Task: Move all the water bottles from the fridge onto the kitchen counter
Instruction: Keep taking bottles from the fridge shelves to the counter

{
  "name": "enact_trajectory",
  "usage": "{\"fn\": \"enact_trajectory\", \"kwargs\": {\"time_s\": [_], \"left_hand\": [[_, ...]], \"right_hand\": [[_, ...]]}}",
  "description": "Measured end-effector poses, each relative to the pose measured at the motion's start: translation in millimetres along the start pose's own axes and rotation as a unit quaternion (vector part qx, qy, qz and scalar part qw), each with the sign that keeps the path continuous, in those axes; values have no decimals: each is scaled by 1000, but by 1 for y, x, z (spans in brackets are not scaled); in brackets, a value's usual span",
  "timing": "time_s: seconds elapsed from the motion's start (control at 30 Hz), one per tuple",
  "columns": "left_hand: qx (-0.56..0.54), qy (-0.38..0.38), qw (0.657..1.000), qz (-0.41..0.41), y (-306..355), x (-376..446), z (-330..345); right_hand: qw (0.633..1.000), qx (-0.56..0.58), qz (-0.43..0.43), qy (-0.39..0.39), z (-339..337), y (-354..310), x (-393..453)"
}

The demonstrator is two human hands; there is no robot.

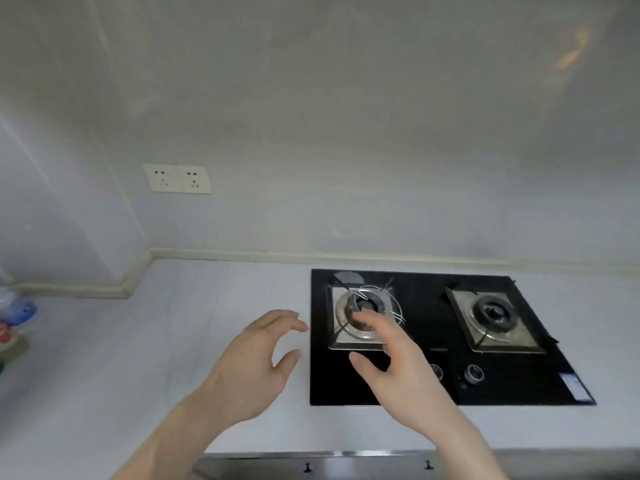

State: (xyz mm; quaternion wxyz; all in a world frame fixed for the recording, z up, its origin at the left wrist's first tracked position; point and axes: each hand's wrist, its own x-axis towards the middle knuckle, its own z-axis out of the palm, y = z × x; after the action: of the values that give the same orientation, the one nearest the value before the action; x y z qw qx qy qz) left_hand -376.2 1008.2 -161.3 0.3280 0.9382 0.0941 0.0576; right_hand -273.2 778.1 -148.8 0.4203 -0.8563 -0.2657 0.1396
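Both bare forearms reach up from the bottom of the frame, the left hand (254, 367) and right hand (394, 365) at lower centre, empty, palms facing, fingers loosely curled.

A hob (433, 341) with 2 burners side by side is set into the right half of the counter (138, 358), its 2 knobs (473, 373) along the near edge. A double wall socket (177, 178) sits on the wall behind, to the left. Blurred packages (15, 317) lie at the counter's far left edge.
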Motion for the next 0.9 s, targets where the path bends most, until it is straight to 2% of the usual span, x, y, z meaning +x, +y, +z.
{"fn": "enact_trajectory", "kwargs": {"time_s": [0.17,0.4,0.57,0.9], "left_hand": [[-5,-25,995,95,74,11,42],[2,-97,965,243,203,37,112],[-2,-164,927,338,300,52,164],[-50,-244,844,475,436,98,250]], "right_hand": [[997,7,25,68,-64,36,-63],[973,-21,101,207,-159,85,-170],[930,-41,167,324,-212,113,-242],[854,-92,265,438,-288,155,-304]]}}
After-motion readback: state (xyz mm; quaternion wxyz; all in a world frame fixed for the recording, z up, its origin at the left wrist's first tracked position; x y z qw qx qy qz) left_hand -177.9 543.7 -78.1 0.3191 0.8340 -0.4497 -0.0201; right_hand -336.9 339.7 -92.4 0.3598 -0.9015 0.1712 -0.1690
